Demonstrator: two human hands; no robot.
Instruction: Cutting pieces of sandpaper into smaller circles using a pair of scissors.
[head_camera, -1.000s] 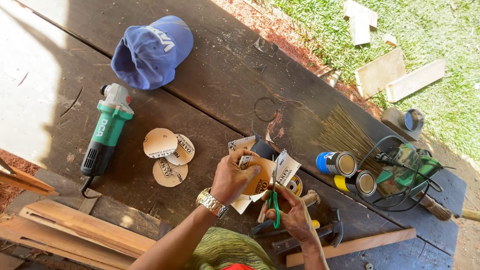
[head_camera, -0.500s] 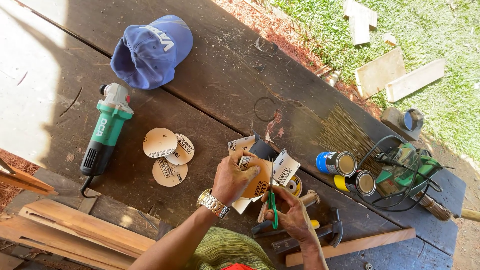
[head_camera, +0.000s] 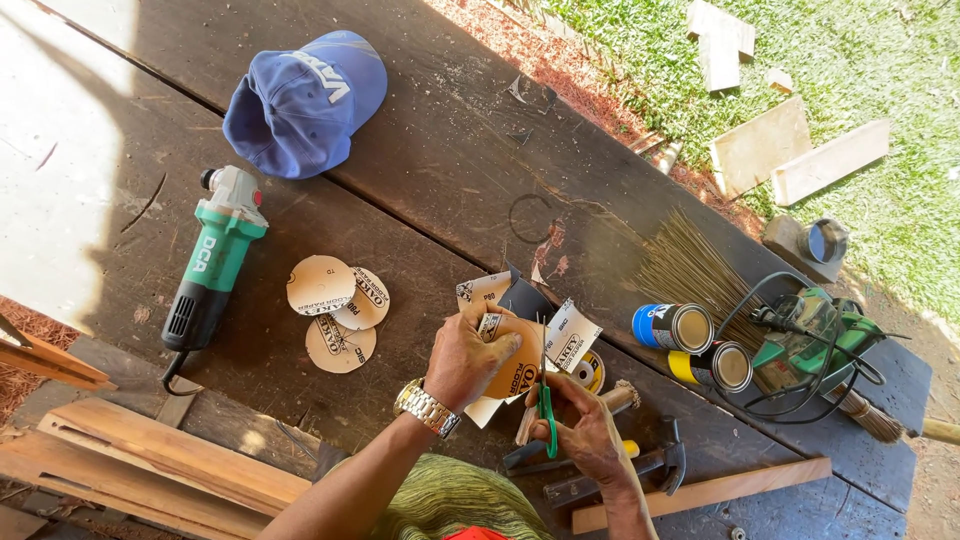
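Centrally, low in the frame: left hand (head_camera: 462, 358), wristwatch (head_camera: 426, 408) on the wrist, fingers closed around a tan sandpaper disc (head_camera: 508, 362) held just above the dark plank table (head_camera: 420, 130); right hand (head_camera: 585, 432) gripping green-handled scissors (head_camera: 546, 400), fingers through the loops, blades pointing up at the disc's edge, how far apart they stand cannot be told. Sandpaper offcuts (head_camera: 570, 338) lie around and under the disc, with a tape roll (head_camera: 587, 372) just beside them. Left of the hands: three cut sandpaper discs (head_camera: 338, 305) overlapping one another; further left, a green angle grinder (head_camera: 212, 265); upper left, a blue cap (head_camera: 305, 100). Right of the hands: two tins (head_camera: 690, 345) on their sides, a bundle of thin sticks (head_camera: 690, 270), a green power tool wrapped in black cable (head_camera: 810, 340). Below the right hand: a hammer (head_camera: 660, 462) and a wooden strip (head_camera: 700, 492), close against the wrist. Lower left: stacked timber (head_camera: 150, 455). Compared with half a second earlier, the hands, disc and scissors sit in nearly the same place; everything on the table is unmoved. Open planking lies between the cap and the hands; the table's far edge runs diagonally at upper right, with grass (head_camera: 860, 60) and board scraps (head_camera: 790, 150) beyond it.
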